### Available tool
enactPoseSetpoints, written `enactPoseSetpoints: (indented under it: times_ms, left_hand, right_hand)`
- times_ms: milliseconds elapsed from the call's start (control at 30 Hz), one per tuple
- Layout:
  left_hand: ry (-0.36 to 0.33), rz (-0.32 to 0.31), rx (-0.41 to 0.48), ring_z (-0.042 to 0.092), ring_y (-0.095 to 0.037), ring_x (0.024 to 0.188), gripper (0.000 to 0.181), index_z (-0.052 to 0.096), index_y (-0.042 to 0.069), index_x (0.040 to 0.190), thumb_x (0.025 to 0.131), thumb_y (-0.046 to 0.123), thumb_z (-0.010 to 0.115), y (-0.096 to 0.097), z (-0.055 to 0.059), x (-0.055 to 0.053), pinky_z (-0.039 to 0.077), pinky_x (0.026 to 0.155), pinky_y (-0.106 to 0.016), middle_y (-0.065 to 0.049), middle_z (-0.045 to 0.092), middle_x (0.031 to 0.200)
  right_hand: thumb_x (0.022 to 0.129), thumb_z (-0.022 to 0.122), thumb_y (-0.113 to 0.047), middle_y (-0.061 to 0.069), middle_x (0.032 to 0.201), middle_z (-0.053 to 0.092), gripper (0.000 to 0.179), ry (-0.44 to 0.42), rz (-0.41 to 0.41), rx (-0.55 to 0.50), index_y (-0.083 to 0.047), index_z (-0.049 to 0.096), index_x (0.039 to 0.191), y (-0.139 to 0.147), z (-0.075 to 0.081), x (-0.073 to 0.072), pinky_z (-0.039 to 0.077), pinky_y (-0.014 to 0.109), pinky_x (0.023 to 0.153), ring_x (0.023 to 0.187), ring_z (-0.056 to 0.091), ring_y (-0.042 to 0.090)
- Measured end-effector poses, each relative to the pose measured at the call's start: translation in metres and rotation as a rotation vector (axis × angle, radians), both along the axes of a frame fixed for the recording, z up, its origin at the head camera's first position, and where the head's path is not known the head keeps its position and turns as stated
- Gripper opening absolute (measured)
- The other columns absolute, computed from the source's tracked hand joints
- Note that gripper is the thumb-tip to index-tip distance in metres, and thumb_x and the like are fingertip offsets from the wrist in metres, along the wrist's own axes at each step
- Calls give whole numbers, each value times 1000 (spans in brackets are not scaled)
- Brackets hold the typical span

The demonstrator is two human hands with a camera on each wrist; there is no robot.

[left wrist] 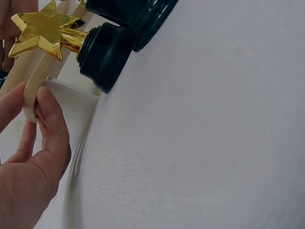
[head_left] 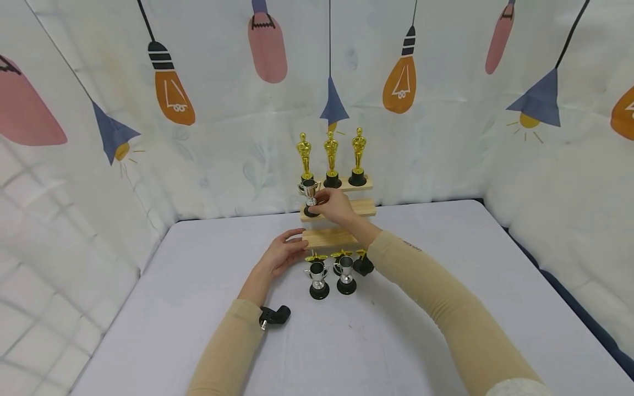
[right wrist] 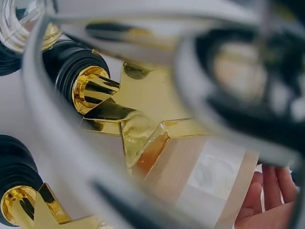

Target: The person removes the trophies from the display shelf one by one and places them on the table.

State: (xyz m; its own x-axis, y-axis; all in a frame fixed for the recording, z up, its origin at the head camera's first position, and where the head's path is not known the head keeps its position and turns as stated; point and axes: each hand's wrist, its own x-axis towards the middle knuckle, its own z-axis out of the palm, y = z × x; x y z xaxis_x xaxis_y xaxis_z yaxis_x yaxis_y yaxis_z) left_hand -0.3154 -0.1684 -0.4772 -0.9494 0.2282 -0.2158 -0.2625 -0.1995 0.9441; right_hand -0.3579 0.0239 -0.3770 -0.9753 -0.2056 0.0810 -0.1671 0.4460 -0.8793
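My right hand [head_left: 337,208] pinches a small silver trophy cup [head_left: 310,190] low down near its black base. That base overlaps the left end of the middle wooden step [head_left: 364,207]. Lower down, my left hand [head_left: 282,254] grips the left end of the lowest step [head_left: 329,237] of the wooden stand. The left wrist view shows its thumb and fingers pinching the wood's edge, with a gold star trophy [left wrist: 43,28] just above. In the right wrist view, a blurred silver shape covers much of the picture, and a gold star [right wrist: 147,100] lies behind it.
Three gold figure trophies [head_left: 331,157] stand on the top step. Gold star trophies [head_left: 342,254] on black bases are in front of the stand, and two silver cups [head_left: 346,272] stand nearer me. A patterned cloth [head_left: 218,154] hangs behind the white table [head_left: 198,264].
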Motion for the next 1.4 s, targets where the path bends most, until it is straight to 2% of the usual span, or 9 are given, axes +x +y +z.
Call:
enactPoseSetpoints:
  times_ms: [267, 633, 933, 1200, 1400]
  left_hand:
    - [5, 8, -25, 62, -24, 108, 57, 42, 1, 152, 100, -1, 64, 0, -2, 0, 59, 89, -33, -22, 51, 137]
    - [0, 18, -20, 62, -25, 108, 56, 42, 2, 152, 100, 0, 65, 1, 2, 1, 59, 89, -33, -22, 51, 137]
    - [2, 21, -14, 62, -25, 109, 57, 42, 2, 152, 100, 0, 64, 1, 2, 2, 59, 91, -35, -23, 50, 138]
    - [1, 5, -18, 62, -24, 109, 58, 41, 3, 153, 100, 1, 65, 0, 0, 2, 57, 95, -36, -21, 51, 137]
    - [5, 4, -18, 63, -23, 107, 58, 40, 1, 153, 100, 0, 64, 1, 0, 1, 58, 92, -34, -22, 52, 137]
  right_hand:
    - [92, 80, -16, 12, 117, 68, 39, -11, -3, 21, -1, 66, 125, 1, 0, 0, 56, 37, 88, 108, 63, 27]
    - [92, 79, -13, 14, 124, 66, 41, -32, -7, -18, 0, 64, 128, 6, 7, 6, 55, 39, 93, 116, 61, 29]
    - [92, 79, -13, 14, 124, 65, 41, -59, 4, -23, 0, 64, 128, 12, 16, 18, 55, 40, 94, 117, 62, 30]
    - [90, 80, -9, 13, 120, 66, 34, -37, 44, -54, 1, 67, 119, 23, 14, 30, 55, 39, 93, 114, 62, 30]
    - [91, 80, -12, 14, 125, 65, 40, -61, 50, -42, 0, 64, 126, 34, 14, 42, 55, 40, 96, 119, 61, 30]
